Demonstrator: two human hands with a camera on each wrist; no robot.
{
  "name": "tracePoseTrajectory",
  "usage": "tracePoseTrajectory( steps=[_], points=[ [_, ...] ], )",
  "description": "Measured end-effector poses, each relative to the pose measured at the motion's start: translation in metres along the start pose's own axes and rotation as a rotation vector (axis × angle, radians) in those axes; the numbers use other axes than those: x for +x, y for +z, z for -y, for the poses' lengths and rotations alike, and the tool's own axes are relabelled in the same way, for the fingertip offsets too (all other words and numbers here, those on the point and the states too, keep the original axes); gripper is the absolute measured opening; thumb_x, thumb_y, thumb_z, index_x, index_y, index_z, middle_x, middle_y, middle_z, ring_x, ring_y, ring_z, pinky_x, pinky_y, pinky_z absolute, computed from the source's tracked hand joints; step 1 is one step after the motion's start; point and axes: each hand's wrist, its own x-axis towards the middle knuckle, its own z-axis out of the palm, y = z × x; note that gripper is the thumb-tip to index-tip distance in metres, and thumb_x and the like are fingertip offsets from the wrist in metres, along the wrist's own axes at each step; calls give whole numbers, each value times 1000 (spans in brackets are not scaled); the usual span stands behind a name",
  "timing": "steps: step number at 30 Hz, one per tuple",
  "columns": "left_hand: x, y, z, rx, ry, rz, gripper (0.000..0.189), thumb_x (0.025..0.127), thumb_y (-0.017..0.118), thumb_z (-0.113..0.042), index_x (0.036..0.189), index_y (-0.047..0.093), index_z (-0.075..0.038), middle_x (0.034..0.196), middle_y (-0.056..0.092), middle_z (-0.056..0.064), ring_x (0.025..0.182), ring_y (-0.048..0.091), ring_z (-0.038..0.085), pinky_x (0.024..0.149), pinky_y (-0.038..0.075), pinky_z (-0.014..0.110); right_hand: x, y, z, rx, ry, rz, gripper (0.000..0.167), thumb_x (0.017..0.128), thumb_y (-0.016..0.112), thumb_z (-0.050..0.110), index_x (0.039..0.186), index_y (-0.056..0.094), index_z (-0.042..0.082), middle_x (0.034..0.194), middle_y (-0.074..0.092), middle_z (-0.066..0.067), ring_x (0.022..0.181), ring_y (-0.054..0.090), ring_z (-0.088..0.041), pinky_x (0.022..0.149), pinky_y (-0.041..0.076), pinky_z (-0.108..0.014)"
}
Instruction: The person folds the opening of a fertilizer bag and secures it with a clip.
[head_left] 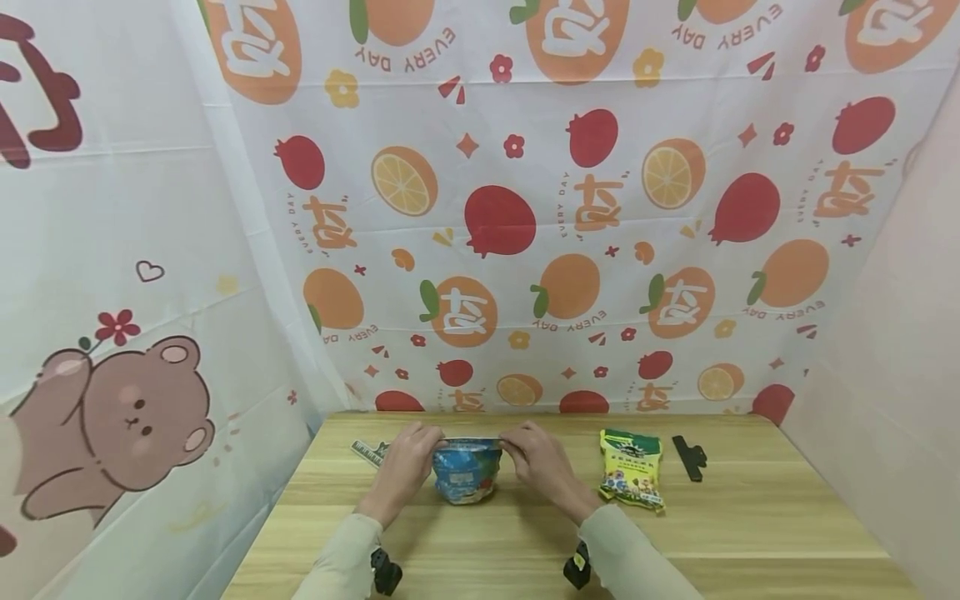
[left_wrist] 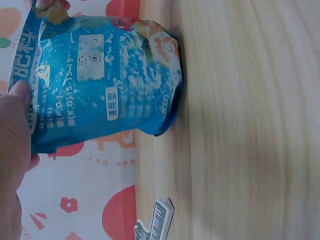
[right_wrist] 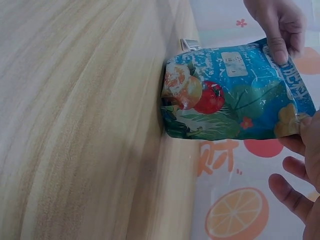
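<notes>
A blue plastic packet (head_left: 467, 477) printed with fruit and vegetables stands upright on the table, its base touching the wood. My left hand (head_left: 408, 458) pinches one top corner between thumb and fingers. At the opposite top corner, my right hand (head_left: 542, 460) pinches the edge the same way. The left wrist view shows the packet's lettered face (left_wrist: 100, 80), with the left thumb lying over its top strip. In the right wrist view a red tomato print (right_wrist: 209, 97) is visible on the packet, and some right-hand fingers extend free below the corner.
A yellow and green packet (head_left: 632, 471) lies to the right, with a black clip (head_left: 690, 458) beyond it. Behind my left hand is a grey and white clip (head_left: 370, 452), partly hidden. A printed cloth (head_left: 510, 333) hangs behind the wooden table (head_left: 750, 517).
</notes>
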Motion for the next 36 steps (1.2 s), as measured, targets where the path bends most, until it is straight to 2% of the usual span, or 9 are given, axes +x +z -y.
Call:
tracePoseTrajectory(
  steps=[4, 6, 8, 10, 15, 18, 25, 32, 36],
  points=[
    [-4, -1, 4, -6, 13, 37, 32, 75, 67, 21, 91, 63, -7, 87, 73, 3, 80, 62, 19, 70, 55, 33, 0, 0, -1, 5, 0, -6, 13, 98, 68, 19, 104, 79, 20, 91, 75, 5, 78, 61, -5, 62, 46, -16],
    [-7, -3, 6, -19, -4, 55, 40, 69, 61, 26, 94, 65, -5, 92, 74, 6, 86, 66, 21, 74, 58, 35, 0, 0, -1, 7, -11, -13, 12, 97, 69, 19, 103, 79, 20, 91, 76, 5, 78, 61, -5, 61, 46, -16],
    [-9, -4, 6, -25, -28, 69, 42, 69, 59, 27, 97, 66, -4, 95, 74, 8, 89, 68, 23, 76, 59, 36, 0, 0, -2, 9, -24, -19, 12, 96, 69, 18, 102, 79, 19, 90, 76, 5, 77, 61, -5, 60, 45, -16],
    [-10, -5, 7, -22, -54, 69, 40, 72, 59, 26, 97, 67, -4, 96, 74, 9, 89, 70, 24, 76, 60, 37, 1, 0, -2, 10, -30, -19, 11, 96, 69, 18, 102, 79, 20, 90, 76, 5, 76, 60, -5, 60, 44, -16],
    [-8, -7, 7, 9, -93, 53, 19, 85, 67, 12, 91, 67, -6, 87, 74, 7, 81, 71, 22, 69, 60, 36, 2, -1, -4, 4, -7, 5, 12, 97, 68, 18, 102, 79, 21, 89, 75, 6, 75, 57, -4, 60, 43, -15],
    [-6, -7, 7, 18, -101, 34, 10, 88, 71, 3, 87, 68, -7, 84, 75, 6, 78, 71, 22, 68, 60, 35, 2, -3, -5, -3, 1, 15, 12, 97, 69, 18, 102, 79, 20, 88, 74, 5, 74, 57, -4, 60, 43, -15],
    [-4, -6, 6, 40, -118, 12, 6, 86, 76, -3, 86, 71, -7, 82, 76, 5, 76, 72, 20, 68, 61, 34, 3, -5, -6, 0, 6, 20, 12, 97, 69, 18, 103, 80, 18, 86, 73, 4, 72, 55, -4, 59, 43, -15],
    [-4, -11, 4, -22, -158, -55, 11, 82, 82, -10, 79, 72, -13, 71, 73, -2, 68, 67, 13, 62, 57, 30, 2, -4, -9, 2, -1, -15, 11, 95, 71, 18, 101, 80, 18, 83, 74, 5, 69, 51, -3, 57, 39, -14],
    [-5, -12, 6, -2, -136, -64, 13, 81, 82, -12, 76, 70, -12, 68, 71, -2, 64, 62, 13, 58, 54, 28, 2, -3, -9, 17, 7, -3, 11, 95, 71, 18, 101, 80, 18, 84, 75, 5, 69, 49, -2, 58, 39, -15]
  ],
)
